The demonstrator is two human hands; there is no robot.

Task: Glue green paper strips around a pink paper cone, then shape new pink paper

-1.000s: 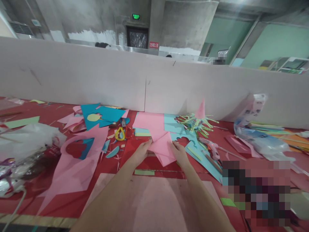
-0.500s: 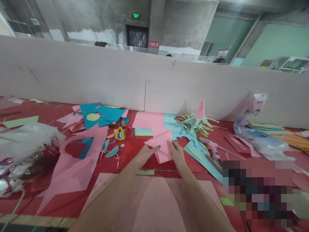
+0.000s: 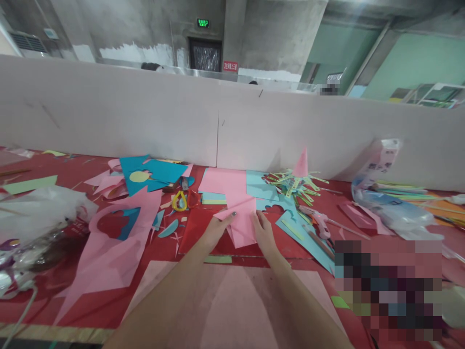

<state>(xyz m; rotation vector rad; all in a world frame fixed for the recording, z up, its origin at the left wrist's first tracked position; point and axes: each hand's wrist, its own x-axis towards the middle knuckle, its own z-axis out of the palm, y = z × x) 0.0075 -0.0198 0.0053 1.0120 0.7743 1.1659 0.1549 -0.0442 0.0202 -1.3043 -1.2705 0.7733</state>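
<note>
A folded sheet of pink paper (image 3: 242, 224) is held between my two hands above a red board (image 3: 198, 225). My left hand (image 3: 217, 228) pinches its left side, with the thumb lying on top and the other fingers hidden beneath. On the right edge, my right hand (image 3: 262, 229) grips the paper with bent fingers. Behind it lie a flat pink sheet (image 3: 223, 180) and light blue sheets (image 3: 260, 184). Yellow-handled scissors (image 3: 179, 201) rest to the left of the board.
Cut pink paper (image 3: 109, 264) and blue paper (image 3: 156, 174) cover the left side. A pink cone on a paper-strip piece (image 3: 301, 167) stands behind right, near a glue gun (image 3: 319, 223). Plastic bags (image 3: 395, 213) lie at right. A white partition (image 3: 145, 111) closes the back.
Both hands have shifted slightly left with the pink paper, and the paper is turned a little. My hold on it is otherwise the same.
</note>
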